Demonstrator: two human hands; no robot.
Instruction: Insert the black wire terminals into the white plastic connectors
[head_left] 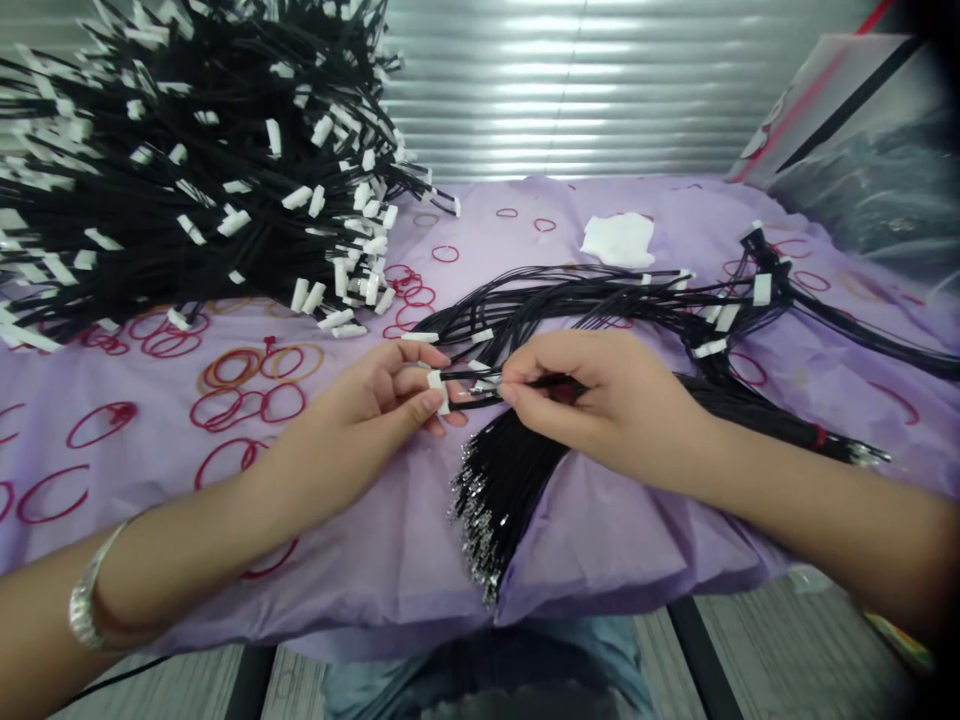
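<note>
A small white plastic connector (pixel 437 392) stands on edge, its long side running away from the person, pinched between the left hand's (pixel 367 410) thumb and fingers above the desk. Black wires (pixel 466 376) extend from it toward the right hand (pixel 600 390). There, finger and thumb grip a thin, silvery metal wire tip (pixel 484 388), blurred, near the connector but apart from it.

Silvery bangle (pixel 82 605) on left wrist (pixel 135 575); faded-blue trousers (pixel 600 665).
</note>
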